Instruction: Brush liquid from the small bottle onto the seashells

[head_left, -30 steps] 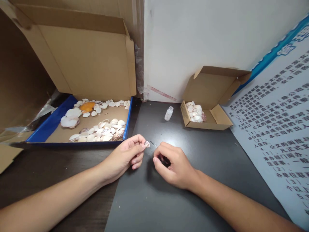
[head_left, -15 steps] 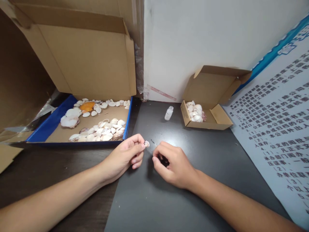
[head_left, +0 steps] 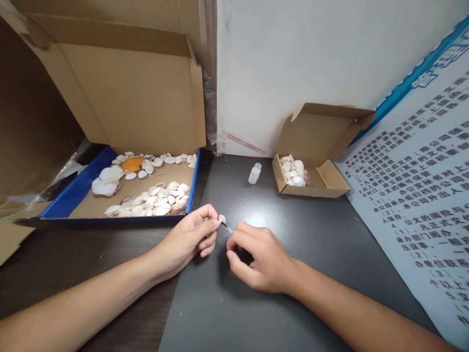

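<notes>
My left hand (head_left: 190,239) pinches a small patterned shell (head_left: 221,219) between thumb and forefinger, just above the dark table mat (head_left: 293,254). My right hand (head_left: 256,254) is closed around a thin stick-like tool (head_left: 227,228), whose tip touches the shell. Both hands sit close together near the middle of the mat.
A large open cardboard box with a blue rim (head_left: 192,188) holds several shells at the left. A small open cardboard box (head_left: 326,181) with shells stands at the back right, and a little clear bottle (head_left: 255,173) beside it. A printed poster (head_left: 425,195) leans at the right.
My right hand has moved left toward the shell, and the thin tool's tip now touches it. The left hand has stayed in place.
</notes>
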`<state>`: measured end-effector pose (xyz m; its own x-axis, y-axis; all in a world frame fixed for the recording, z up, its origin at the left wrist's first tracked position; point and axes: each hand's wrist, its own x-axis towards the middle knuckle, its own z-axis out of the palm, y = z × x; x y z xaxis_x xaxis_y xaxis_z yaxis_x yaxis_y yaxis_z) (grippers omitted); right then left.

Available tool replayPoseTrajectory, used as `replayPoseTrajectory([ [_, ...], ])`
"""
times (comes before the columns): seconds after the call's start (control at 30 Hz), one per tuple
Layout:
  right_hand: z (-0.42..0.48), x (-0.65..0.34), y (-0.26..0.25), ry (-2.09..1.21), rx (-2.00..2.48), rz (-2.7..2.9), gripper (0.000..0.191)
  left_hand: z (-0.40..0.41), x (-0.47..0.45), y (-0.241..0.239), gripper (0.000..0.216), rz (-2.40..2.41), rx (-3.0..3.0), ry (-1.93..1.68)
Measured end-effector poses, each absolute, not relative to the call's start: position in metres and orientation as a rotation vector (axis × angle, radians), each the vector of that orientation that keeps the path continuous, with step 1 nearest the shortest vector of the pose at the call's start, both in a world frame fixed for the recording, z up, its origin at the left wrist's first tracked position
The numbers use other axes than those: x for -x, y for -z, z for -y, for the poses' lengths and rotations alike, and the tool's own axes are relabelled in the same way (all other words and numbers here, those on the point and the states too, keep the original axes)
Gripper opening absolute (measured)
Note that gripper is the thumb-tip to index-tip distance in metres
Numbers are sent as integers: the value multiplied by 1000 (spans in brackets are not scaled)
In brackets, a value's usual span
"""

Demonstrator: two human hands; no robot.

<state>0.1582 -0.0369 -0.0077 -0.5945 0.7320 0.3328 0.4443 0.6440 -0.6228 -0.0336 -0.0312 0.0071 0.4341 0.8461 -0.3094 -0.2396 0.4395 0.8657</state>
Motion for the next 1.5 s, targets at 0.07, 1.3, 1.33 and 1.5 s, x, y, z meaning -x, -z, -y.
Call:
replayPoseTrajectory([
  [0.07, 36, -158, 8, -652, 1034, 2242, 6, 31, 33, -7, 26, -856, -861, -787],
  [1.3, 40, -157, 7, -615, 966, 2223, 8, 30, 37, 5, 22, -878, -1056, -758],
  [1.33, 40, -157, 7, -624, 942, 2221, 8, 30, 37, 4, 22, -883, -1065, -741],
  [1.5, 40, -157, 6, -629, 898, 2262, 8, 30, 35, -1, 26, -910, -1087, -702],
])
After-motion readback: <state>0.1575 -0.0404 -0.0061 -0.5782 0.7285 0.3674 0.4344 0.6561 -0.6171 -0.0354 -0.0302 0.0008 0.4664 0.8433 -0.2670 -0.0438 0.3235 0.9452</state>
